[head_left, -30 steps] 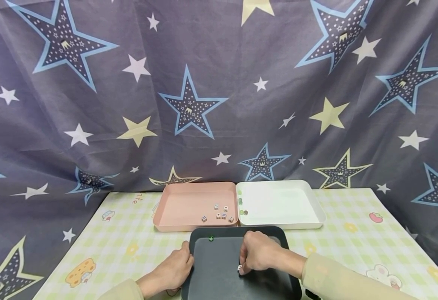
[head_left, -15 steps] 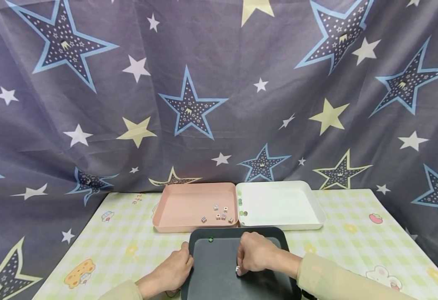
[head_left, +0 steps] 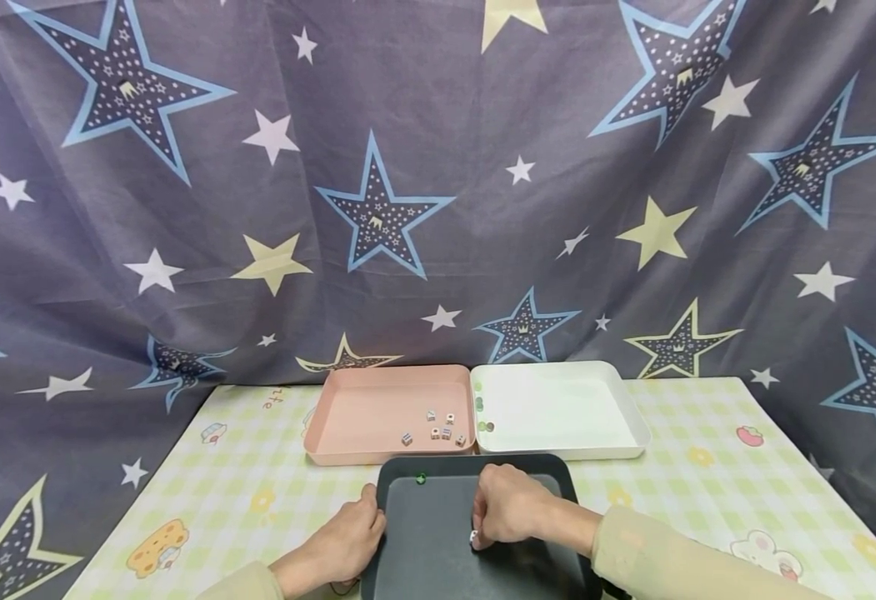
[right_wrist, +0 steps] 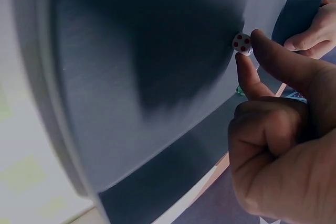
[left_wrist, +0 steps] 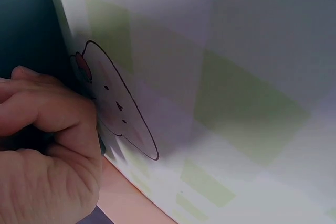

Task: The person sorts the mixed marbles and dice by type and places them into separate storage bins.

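Note:
My right hand is over the dark grey tray, pinching a white die between thumb and index finger. Red dots show on the die's face in the right wrist view, and it sits right at the tray floor. The other fingers of that hand are folded in. At the tray's left side, my left hand grips the rim; in the left wrist view its fingers bend against the tray's wall. A small shiny green bead lies near the tray's far left corner.
Behind the dark tray, a pink tray holds several dice. Beside it on the right, a white tray has several green beads along its left wall. A checkered cloth covers the table; a starry curtain hangs behind.
My right hand, with the die pinched, has shifted slightly left over the tray. The left hand stays at the rim.

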Demonstrator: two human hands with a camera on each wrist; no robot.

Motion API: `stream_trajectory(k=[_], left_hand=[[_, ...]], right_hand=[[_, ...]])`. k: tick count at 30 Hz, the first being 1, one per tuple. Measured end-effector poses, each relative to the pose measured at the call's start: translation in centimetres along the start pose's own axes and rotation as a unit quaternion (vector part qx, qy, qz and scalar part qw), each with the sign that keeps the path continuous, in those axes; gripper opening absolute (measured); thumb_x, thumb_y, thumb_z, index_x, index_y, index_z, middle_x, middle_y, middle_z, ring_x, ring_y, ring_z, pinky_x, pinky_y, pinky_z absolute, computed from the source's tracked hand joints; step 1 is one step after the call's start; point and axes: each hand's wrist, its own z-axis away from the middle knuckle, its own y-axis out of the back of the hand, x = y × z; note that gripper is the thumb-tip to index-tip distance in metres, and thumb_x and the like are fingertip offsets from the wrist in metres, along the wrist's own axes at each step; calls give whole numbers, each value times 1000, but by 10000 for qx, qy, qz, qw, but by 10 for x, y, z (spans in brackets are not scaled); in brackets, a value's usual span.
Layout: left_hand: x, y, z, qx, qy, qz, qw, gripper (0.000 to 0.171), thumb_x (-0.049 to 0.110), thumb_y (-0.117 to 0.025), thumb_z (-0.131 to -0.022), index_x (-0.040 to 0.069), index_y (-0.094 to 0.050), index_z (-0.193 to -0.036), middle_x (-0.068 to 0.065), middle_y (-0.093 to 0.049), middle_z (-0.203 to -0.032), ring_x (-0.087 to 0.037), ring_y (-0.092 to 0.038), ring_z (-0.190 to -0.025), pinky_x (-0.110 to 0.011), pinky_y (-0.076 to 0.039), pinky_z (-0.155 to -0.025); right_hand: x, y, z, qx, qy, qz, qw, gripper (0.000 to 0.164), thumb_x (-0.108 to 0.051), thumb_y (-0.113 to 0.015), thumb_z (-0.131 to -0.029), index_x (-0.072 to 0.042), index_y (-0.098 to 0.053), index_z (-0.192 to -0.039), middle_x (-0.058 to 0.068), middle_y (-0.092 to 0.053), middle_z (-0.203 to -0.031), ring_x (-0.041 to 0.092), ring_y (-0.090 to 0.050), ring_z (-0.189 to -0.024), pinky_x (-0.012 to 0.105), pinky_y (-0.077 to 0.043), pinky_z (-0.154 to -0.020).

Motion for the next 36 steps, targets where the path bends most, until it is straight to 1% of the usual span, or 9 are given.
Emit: stream_trajectory(k=[3, 8, 15, 22, 28, 36], left_hand=[[-1, 0, 0, 15, -73, -19, 10000, 14, 6, -34, -111, -1, -44, -106, -8, -55, -64, -2, -43, -34, -21, -38, -30], [0, 0, 1, 43, -156, -20, 9999, 14, 6, -33, -111, -1, -44, -105, -9, -55, -63, -3, -43, -34, -22, -39, -30], [2, 0, 1, 80, -100, -113, 9999, 14, 7, -34, -111, -1, -44, -105, -8, -54, -63, -3, -43, -35, -22, -38, -31], [2, 0, 1, 39, -24, -87, 10000, 13, 6, -34, -110, -1, -44, -105, -9, -55, -63, -3, -44, -34, -22, -39, -30], [1, 0, 1, 49, -47, -81, 9999, 12, 5, -34, -110, -1, -44, -104, -10, -55, -64, -3, -43, -34, -22, -39, -30], [0, 0, 1, 85, -107, -53, 9999, 14, 6, -34, -112, 0, -44, -103, -8, -53, -64, -4, -43, -35, -23, -38, -30]], right_hand=[[0, -1, -2, -28, -46, -4, 10000, 32, 2, -88, -72, -16, -68, -57, -13, -55, -47, 4, -49, -45, 20, -37, -42], [0, -3, -6, -1, -57, 121, 9999, 31, 0, -90, -71, -17, -69, -58, -14, -55, -48, 4, -50, -46, 20, -39, -44], [-2, -3, -7, 48, -44, 227, 9997, 31, -2, -91, -72, -18, -69, -58, -14, -55, -48, 4, -51, -47, 21, -40, -44], [-1, -3, -6, -70, -42, 195, 9998, 31, -6, -95, -73, -18, -69, -60, -14, -56, -50, 5, -53, -49, 22, -43, -45], [0, -4, -7, -120, 33, 165, 9998, 30, -4, -92, -74, -17, -69, -60, -13, -56, -50, 4, -52, -48, 21, -42, -44], [0, -3, -10, -153, -16, 211, 9997, 30, -3, -91, -74, -18, -69, -60, -13, -57, -51, 4, -52, -48, 21, -42, -45]])
